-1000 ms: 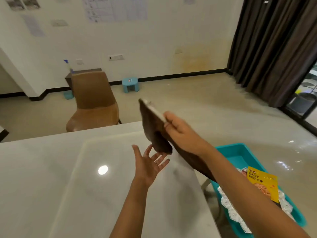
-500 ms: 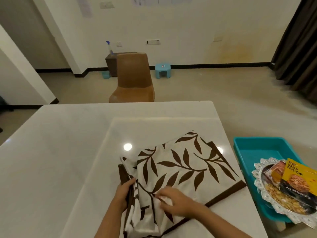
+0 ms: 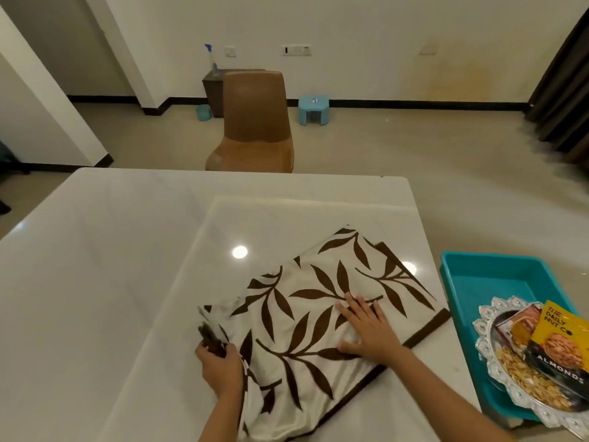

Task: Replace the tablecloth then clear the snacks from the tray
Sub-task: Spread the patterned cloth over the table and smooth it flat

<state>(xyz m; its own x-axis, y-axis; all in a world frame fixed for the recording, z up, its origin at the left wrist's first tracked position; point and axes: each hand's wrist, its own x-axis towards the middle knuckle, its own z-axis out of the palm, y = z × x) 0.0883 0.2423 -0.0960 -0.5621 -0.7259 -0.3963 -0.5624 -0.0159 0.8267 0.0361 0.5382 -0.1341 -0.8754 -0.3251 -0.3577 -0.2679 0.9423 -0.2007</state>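
Your left hand [image 3: 220,366] is curled, knuckles up, with fingers and thumb pinching a bunched dark edge of the cloth [image 3: 322,282] that sticks out past the fingertips. Your right hand [image 3: 366,328] lies flat, palm down, fingers straight and spread, thumb out to the side, pressing the cloth beneath it. Both bare forearms reach forward, well apart.

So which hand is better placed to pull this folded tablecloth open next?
Probably the left. The left hand grips the brown edge of the tablecloth and could draw a layer outward, while the right hand lies flat on top, pinning it.
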